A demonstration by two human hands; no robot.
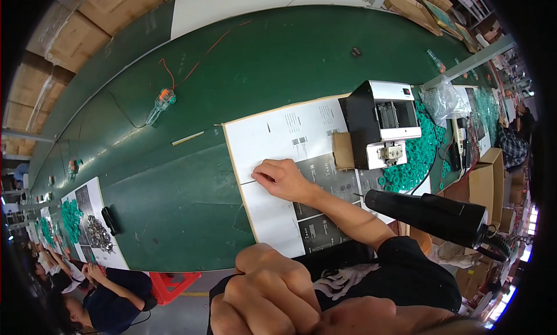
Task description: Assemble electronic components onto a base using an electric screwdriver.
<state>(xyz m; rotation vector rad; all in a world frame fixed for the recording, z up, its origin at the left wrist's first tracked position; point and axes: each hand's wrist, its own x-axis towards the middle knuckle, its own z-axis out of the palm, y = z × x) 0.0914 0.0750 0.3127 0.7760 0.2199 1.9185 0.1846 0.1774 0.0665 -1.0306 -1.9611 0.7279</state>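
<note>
My right hand [284,181] rests on a printed cardboard sheet [272,140] spread over the green table. Its thumb and fingers are pinched together near the sheet's left edge; whatever they might hold is too small to make out. Close to the camera, at the bottom, my left hand [264,291] is curled into a fist, and its inside is hidden. To the right of my right forearm, a black electric screwdriver [429,216] hangs with its thin tip pointing left. Beyond the forearm stands a black and silver screw feeder [383,126] with a small cardboard piece [343,151] against it.
Many green rings [415,155] are heaped beside the feeder. A clear-and-orange device with wires [162,103] lies on the green table [191,213]. At left, another sheet holds green rings [72,219] and metal parts [100,233]; a co-worker [116,297] sits there. Cartons [81,39] stand behind.
</note>
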